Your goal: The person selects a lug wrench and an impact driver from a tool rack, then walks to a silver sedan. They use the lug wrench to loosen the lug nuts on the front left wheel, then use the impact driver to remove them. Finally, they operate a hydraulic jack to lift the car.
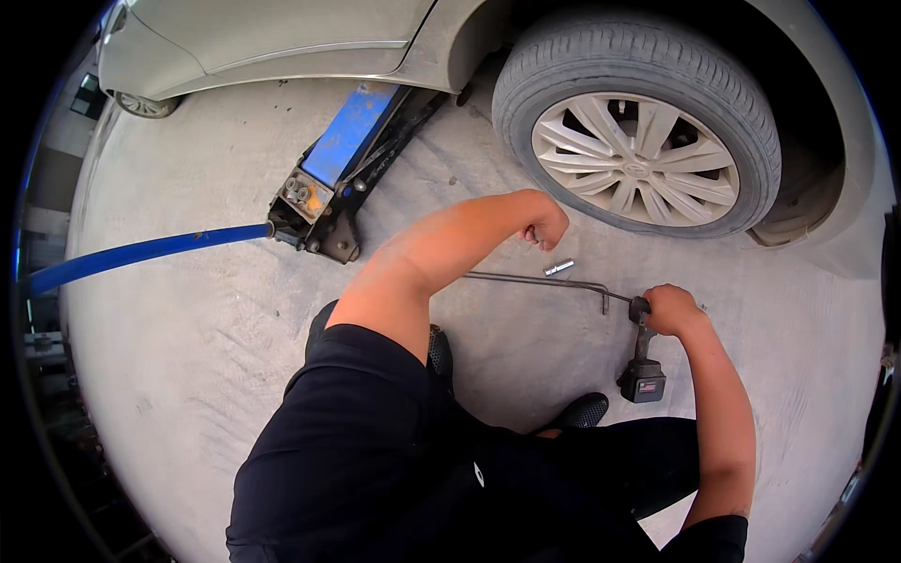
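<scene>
A cordless impact wrench with a dark battery at its base is on the concrete floor or just over it. My right hand grips its body from above and covers part of it. My left hand hangs in front of the wheel, fingers curled in; what they hold, if anything, is hidden. Below that hand lies a shiny cylindrical socket. A thin dark metal rod with a bent end stretches along the floor toward the wrench. The tyre carries a silver multi-spoke rim.
A blue floor jack reaches under the car, its long blue handle pointing left. My feet in dark perforated shoes are near the rod and the wrench. A second wheel shows at the far left.
</scene>
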### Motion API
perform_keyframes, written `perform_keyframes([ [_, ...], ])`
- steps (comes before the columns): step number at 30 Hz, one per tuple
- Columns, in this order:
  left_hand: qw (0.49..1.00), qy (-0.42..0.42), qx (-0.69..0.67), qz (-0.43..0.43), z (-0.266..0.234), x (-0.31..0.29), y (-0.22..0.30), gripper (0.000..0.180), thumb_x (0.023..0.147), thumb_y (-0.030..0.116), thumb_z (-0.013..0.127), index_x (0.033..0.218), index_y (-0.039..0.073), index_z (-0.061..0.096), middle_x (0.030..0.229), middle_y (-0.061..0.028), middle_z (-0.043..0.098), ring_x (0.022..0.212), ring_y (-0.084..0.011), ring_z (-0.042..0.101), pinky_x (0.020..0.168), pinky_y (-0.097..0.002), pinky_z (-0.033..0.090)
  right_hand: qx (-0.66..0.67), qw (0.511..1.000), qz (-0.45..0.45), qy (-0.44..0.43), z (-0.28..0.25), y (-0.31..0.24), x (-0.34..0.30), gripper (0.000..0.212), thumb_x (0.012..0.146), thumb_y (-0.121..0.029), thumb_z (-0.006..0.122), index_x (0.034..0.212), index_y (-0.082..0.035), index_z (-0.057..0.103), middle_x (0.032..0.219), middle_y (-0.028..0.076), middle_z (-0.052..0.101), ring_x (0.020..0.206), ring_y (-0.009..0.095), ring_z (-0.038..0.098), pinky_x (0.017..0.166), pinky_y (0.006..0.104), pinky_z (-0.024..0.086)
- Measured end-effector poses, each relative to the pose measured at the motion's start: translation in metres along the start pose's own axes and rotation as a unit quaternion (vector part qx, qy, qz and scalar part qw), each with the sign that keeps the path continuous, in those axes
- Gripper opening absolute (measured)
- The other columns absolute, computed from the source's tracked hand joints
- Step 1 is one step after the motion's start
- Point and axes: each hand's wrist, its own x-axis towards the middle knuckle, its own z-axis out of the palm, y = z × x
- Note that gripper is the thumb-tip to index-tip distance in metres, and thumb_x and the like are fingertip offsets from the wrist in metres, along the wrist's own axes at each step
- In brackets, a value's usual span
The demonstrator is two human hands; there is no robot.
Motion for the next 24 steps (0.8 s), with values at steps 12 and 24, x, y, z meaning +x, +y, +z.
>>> perform_keyframes([
  [12,0.735,0.581,-0.029,-0.349,0.133,-0.226,-0.356,0.03,0.08,0.015,0.075,0.1,-0.003,0.061,0.1,-0.0267,0.07,0.099,-0.0447,0.067,0.088,-0.0514,0.053,-0.034,0.992,-0.098,-0.071,0.077,-0.065,0.057,0.025,0.08,-0.008,0.063,0.101,-0.008,0.076,0.105,0.014,0.074,0.1,0.032,0.071,0.084,0.0443,0.057],
  [24,0.655,0.656,0.063,-0.37,0.163,-0.207,-0.343,0.026,0.087,0.015,0.07,0.107,0.003,0.059,0.112,-0.0203,0.061,0.108,-0.042,0.06,0.089,-0.0505,0.051,0.145,0.98,0.042,-0.13,0.174,-0.111,0.101,0.026,0.085,-0.018,0.067,0.105,-0.003,0.076,0.113,0.019,0.072,0.105,0.035,0.069,0.091,0.0442,0.056],
])
